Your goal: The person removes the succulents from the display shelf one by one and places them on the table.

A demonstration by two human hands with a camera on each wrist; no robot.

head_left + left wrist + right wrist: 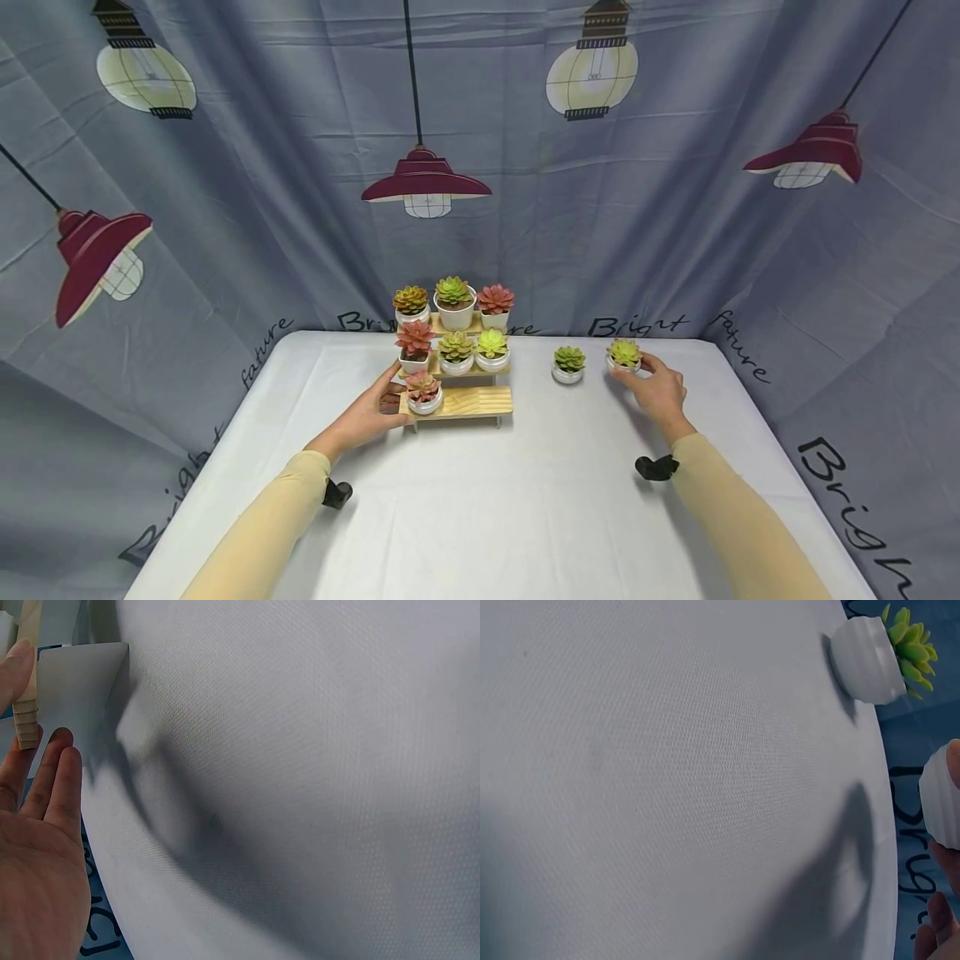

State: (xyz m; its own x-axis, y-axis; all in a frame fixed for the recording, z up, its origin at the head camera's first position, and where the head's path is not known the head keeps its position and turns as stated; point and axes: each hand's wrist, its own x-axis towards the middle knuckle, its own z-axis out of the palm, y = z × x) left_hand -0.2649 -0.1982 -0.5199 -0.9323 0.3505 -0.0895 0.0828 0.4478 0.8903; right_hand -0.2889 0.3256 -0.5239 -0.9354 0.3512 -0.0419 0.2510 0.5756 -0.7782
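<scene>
My left hand (370,410) pinches the left end of the bottom step of a three-step wooden plant stand (476,402), thumb on one side of the board and fingers on the other. A pink succulent (423,390) in a white pot sits on that step near the hand. At the right, my right hand (657,390) grips a yellow-green potted succulent (623,353) by its white pot (941,799), lifted above the tabletop. A green potted succulent (568,364) stands on the table just left of it, and also shows in the right wrist view.
The middle step carries a red succulent (415,340) and two green ones; the top step holds a brown-yellow one (411,302), a larger green one (454,300) and a red one (496,304). A white cloth covers the table (525,508). Behind hangs a grey-blue curtain (300,208).
</scene>
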